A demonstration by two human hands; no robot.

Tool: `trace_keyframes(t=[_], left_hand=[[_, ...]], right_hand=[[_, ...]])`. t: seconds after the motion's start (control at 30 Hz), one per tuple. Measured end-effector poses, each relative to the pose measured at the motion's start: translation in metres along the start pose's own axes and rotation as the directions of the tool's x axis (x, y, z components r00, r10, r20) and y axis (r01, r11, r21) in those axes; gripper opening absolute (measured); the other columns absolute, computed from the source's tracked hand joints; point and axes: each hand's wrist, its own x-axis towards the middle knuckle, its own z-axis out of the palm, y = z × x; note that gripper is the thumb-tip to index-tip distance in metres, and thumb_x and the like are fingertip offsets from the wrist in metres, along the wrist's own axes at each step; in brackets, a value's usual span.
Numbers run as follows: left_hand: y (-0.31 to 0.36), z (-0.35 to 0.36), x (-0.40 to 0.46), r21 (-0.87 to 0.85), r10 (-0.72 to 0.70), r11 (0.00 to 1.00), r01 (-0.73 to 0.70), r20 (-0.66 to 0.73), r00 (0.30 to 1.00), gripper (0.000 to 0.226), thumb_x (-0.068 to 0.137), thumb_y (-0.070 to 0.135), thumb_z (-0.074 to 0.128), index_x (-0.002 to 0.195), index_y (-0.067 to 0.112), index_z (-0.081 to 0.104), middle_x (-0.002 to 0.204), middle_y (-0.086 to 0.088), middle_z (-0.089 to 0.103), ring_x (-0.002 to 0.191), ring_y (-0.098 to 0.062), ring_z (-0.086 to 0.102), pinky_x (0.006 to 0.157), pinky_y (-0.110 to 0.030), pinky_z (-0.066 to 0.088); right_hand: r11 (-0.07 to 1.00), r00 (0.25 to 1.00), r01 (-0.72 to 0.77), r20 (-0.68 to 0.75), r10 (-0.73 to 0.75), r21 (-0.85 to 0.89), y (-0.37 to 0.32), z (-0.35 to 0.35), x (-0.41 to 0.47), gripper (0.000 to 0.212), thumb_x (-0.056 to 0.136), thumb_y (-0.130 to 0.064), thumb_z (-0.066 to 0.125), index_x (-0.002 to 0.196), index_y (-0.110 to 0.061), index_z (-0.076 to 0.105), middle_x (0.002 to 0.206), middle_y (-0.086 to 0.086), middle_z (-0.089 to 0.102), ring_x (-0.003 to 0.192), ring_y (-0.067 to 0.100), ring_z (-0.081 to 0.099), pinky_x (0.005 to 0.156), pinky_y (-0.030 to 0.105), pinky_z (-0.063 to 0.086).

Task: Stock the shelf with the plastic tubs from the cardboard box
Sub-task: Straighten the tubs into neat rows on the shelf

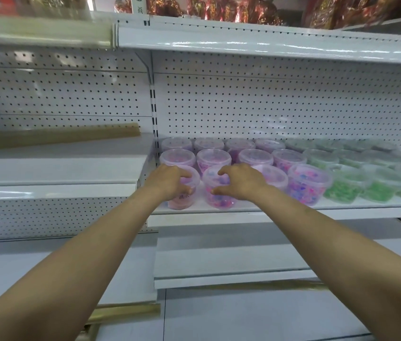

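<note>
Both my arms reach out to the front row of a white shelf (pixel 280 210). My left hand (pixel 170 180) grips a clear tub with pink filling (pixel 182 199) at the shelf's left end, fingers curled over its lid. My right hand (pixel 239 182) grips the neighbouring tub of pink and blue pieces (pixel 219 198), thumb low on its side and fingers on the lid. Behind and to the right stand several more pink tubs (pixel 307 183) in rows, then several green tubs (pixel 342 183). The cardboard box is out of view.
A white pegboard back wall (pixel 280 107) rises behind the tubs. The shelf above (pixel 268 40) carries red and gold wrapped goods. To the left is a bare shelf bay with a gold strip (pixel 56 136). Lower white shelves (pixel 231 262) lie beneath my arms.
</note>
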Motion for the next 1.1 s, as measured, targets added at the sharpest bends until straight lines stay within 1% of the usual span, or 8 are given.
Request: trace_keyframes(t=[0.1,0.23,0.3,0.43,0.6,0.8,0.97,1.1], left_hand=[[-0.002,-0.001,-0.001,-0.033,0.003,0.999,-0.003,0.006,1.0,0.047,0.08,0.049,0.07,0.125,0.036,0.062,0.13,-0.001,0.06,0.124,-0.024,0.047,0.098,-0.038,0.045],[-0.003,0.0,-0.002,-0.047,0.007,0.999,-0.007,-0.006,1.0,0.043,0.081,0.046,0.07,0.122,0.033,0.064,0.127,-0.003,0.061,0.121,-0.025,0.049,0.095,-0.037,0.046],[-0.002,0.001,-0.003,-0.047,0.006,0.999,-0.007,-0.009,1.0,0.042,0.081,0.046,0.07,0.121,0.032,0.064,0.125,-0.003,0.062,0.119,-0.024,0.05,0.095,-0.037,0.046],[-0.001,0.001,-0.005,-0.045,0.005,0.999,-0.006,-0.018,1.0,0.045,0.082,0.046,0.069,0.124,0.033,0.063,0.127,-0.003,0.062,0.12,-0.025,0.051,0.096,-0.037,0.046],[-0.003,0.003,-0.008,-0.09,-0.022,0.996,0.018,-0.04,0.999,0.053,0.079,0.05,0.07,0.128,0.032,0.06,0.131,-0.004,0.06,0.122,-0.025,0.05,0.098,-0.037,0.045],[-0.006,0.009,-0.014,-0.134,-0.065,0.99,0.052,-0.095,0.993,0.053,0.081,0.048,0.07,0.129,0.029,0.059,0.132,0.003,0.059,0.123,-0.023,0.048,0.093,-0.033,0.042],[-0.003,0.008,-0.017,-0.137,-0.072,0.989,0.058,-0.097,0.993,0.053,0.081,0.046,0.07,0.13,0.029,0.058,0.135,0.003,0.057,0.124,-0.023,0.047,0.093,-0.032,0.04],[-0.008,0.01,-0.016,-0.196,-0.082,0.978,0.064,-0.087,0.993,0.054,0.078,0.045,0.074,0.129,0.03,0.06,0.135,0.005,0.057,0.123,-0.02,0.05,0.094,-0.03,0.041]], right_hand=[[0.999,0.998,0.037,0.057,-0.038,0.02,0.003,-0.003,0.0,0.06,0.084,-0.052,0.069,0.138,-0.03,0.055,0.138,0.004,0.057,0.128,0.026,0.049,0.101,0.038,0.045],[0.997,0.987,0.069,0.146,-0.074,0.037,0.017,-0.019,-0.006,0.057,0.09,-0.006,0.059,0.138,-0.035,0.054,0.15,0.0,0.047,0.13,0.023,0.049,0.094,0.031,0.044],[0.999,0.989,0.039,0.138,-0.044,0.038,0.016,-0.022,-0.006,0.059,0.088,-0.016,0.065,0.141,-0.035,0.05,0.149,-0.002,0.046,0.127,0.022,0.05,0.087,0.029,0.043],[0.999,0.997,0.017,0.069,-0.019,0.028,0.001,-0.004,-0.001,0.081,0.073,-0.065,0.071,0.143,-0.032,0.046,0.144,0.002,0.051,0.134,0.023,0.042,0.101,0.038,0.044],[0.997,0.998,0.047,-0.037,-0.045,0.054,-0.003,0.009,-0.001,0.063,0.082,-0.054,0.071,0.137,-0.03,0.057,0.137,0.004,0.06,0.128,0.025,0.051,0.1,0.036,0.047],[0.994,0.991,0.057,0.116,-0.067,0.094,0.018,-0.009,-0.004,0.057,0.087,-0.006,0.061,0.132,-0.04,0.059,0.15,-0.002,0.047,0.133,0.022,0.047,0.105,0.035,0.043],[0.994,0.998,-0.005,0.064,-0.002,0.108,-0.001,-0.005,-0.002,0.074,0.073,-0.064,0.071,0.138,-0.035,0.052,0.14,0.001,0.055,0.131,0.023,0.047,0.102,0.038,0.045],[0.998,1.0,0.011,-0.019,-0.01,0.059,-0.01,0.008,0.0,0.068,0.078,-0.063,0.068,0.137,-0.031,0.055,0.133,0.005,0.06,0.126,0.024,0.051,0.098,0.037,0.048]])
